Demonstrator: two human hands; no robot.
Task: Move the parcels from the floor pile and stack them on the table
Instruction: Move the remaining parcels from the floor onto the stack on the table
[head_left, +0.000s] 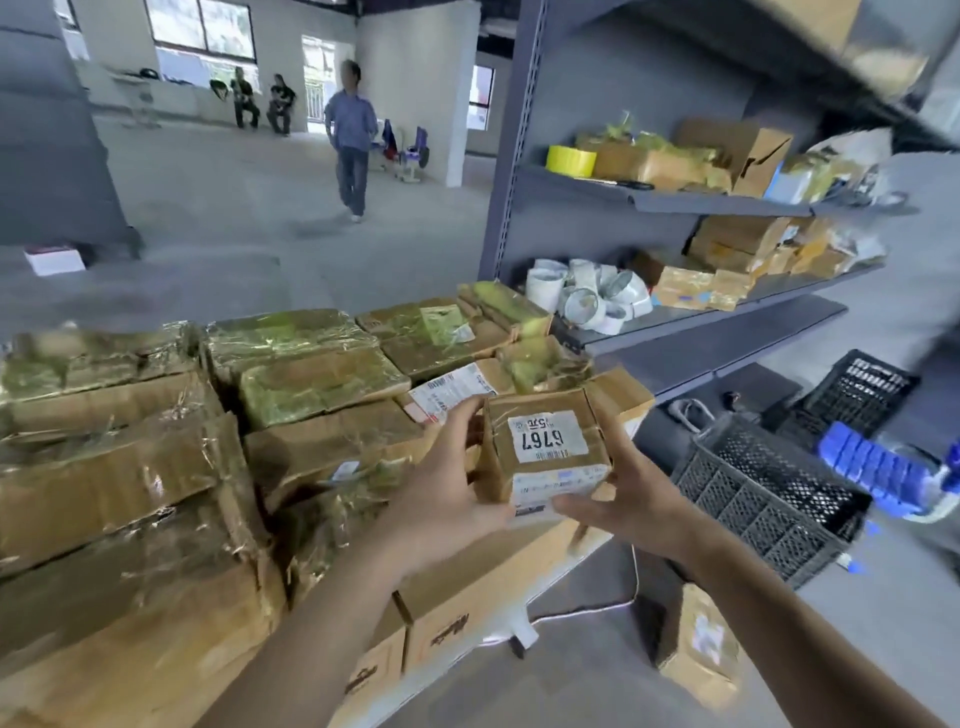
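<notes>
Holding that small parcel (545, 457) two-handed is the right call here, so don't change it. Your left hand (441, 488) is curled round its left side with the thumb up near the top edge. Your right hand (628, 499) cups the lower right corner, thumb lying along the bottom label. Both hands are clamped on the parcel, which sits between your palms with the "6767" sticker facing up at you. It's out past your fingertips rather than tucked into your wrists.

It looks like it's in the air over the near right end of the stacked parcels (322, 384), close to a brown box with a raised flap (618, 395). I can't tell if it's touching anything underneath yet.

My take on doing this bit well:
- Pick a flat spot. The shiny taped tops look slippery and a bit lumpy, so a small box could slide.
- Keep it level and set the whole bottom down at once, not on one corner.
- Stay back from the table's pale rim (582, 613). The stack already crowds that edge, with a black crate (753, 499) and another floor parcel (701, 644) below it.
- Let go one hand at a time once it's settled.
</notes>
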